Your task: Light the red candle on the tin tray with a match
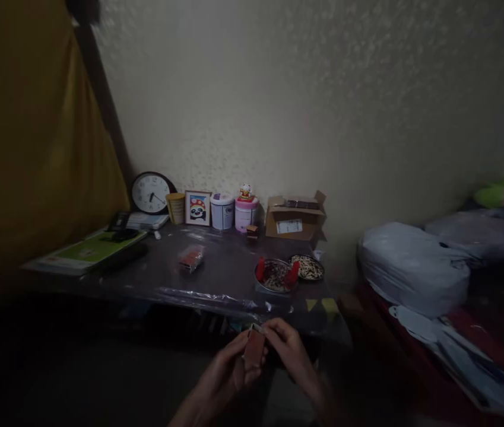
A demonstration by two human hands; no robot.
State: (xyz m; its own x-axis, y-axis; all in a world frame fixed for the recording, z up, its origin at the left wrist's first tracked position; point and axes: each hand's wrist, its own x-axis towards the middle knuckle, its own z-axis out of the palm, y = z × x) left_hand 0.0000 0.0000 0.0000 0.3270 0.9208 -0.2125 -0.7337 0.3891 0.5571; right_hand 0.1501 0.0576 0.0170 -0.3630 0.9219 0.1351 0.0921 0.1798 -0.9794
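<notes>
In front of the table's near edge, my left hand is closed around a small reddish-brown matchbox, held upright. The fingers of my right hand pinch its upper end, where a pale edge shows. What lies inside the matchbox is hidden. Beyond my hands stands a round dish of dark-and-light little sticks, with two red objects at its sides. A second dish beside it holds pale sticks with dark ends. To the left lies a clear plastic-wrapped pack of reddish boxes.
A dark plastic-covered table stands against the wall. Along its back are a clock, a yellow cup, a framed panda picture, two tubs and a cardboard box. White bags are at right.
</notes>
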